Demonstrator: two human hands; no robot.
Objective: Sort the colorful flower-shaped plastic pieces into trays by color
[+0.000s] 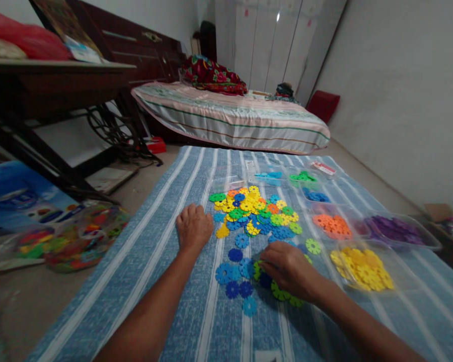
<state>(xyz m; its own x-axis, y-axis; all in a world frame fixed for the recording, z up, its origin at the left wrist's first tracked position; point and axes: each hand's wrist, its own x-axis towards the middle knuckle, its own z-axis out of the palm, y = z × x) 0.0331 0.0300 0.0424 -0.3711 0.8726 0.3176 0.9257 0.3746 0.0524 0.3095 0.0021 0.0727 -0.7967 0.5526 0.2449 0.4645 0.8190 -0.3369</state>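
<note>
Flat notched plastic discs lie in a mixed pile [249, 208] of yellow, blue, green and orange on the striped cloth [181, 311]. My left hand [194, 226] rests on the cloth just left of the pile, fingers curled under; nothing shows in it. Nearer me, my right hand [289, 266] is closed, its fingertips pinching at a light green disc [257, 270]. Loose light blue discs [223, 273] and dark blue discs [232, 289] are spread left of that hand. More light green discs [281, 291] lie partly beneath it.
Clear trays hold yellow discs [362, 269], orange discs [332, 226], purple discs [394, 230], blue discs [316, 196], green pieces [302, 177] and light blue pieces [270, 176]. A bag of colourful pieces [88, 236] sits on the floor at left. Beyond the table stands a bed [230, 118].
</note>
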